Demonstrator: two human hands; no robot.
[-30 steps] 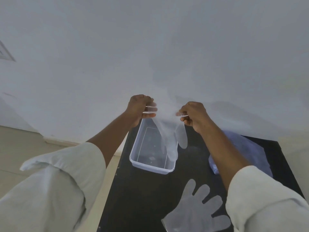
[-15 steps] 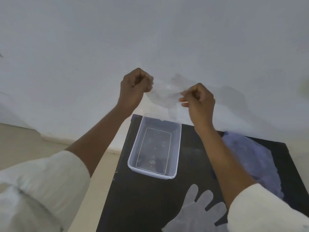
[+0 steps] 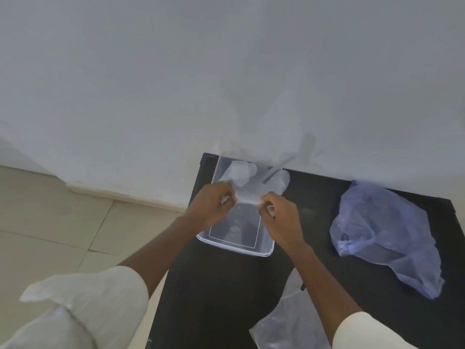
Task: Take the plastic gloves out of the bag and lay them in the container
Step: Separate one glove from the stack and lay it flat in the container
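Clear plastic glove (image 3: 254, 183) being held over the far half of the container (image 3: 235, 244), stretched between both hands. Pinching its near edge with the left hand (image 3: 210, 207), fingers curled closed on the thin film. Pinching the same edge from the other side with the right hand (image 3: 280, 216), fingers also closed tight on the film, the two hands close together but not touching. Hanging away from the hands toward the wall (image 3: 176, 84), the glove's fingers spreading above the far rim of the container; blurred there, so not possible to tell if touching the rim or not.

Sitting on the black table (image 3: 216, 285), near its far left corner, the transparent rectangular container, with the bottom looking bare where visible.

Lying on the near part of the table, partly hidden under the right forearm, a second clear glove (image 3: 289, 321), flat against the dark surface.

Resting at the right side of the table, well apart from the container, the crumpled pale blue bag (image 3: 387, 235), one edge close to the wall.

Showing at the left, beside the table, beige floor tiles (image 3: 50, 222). Covering both upper arms, rolled light sleeves (image 3: 83, 306).
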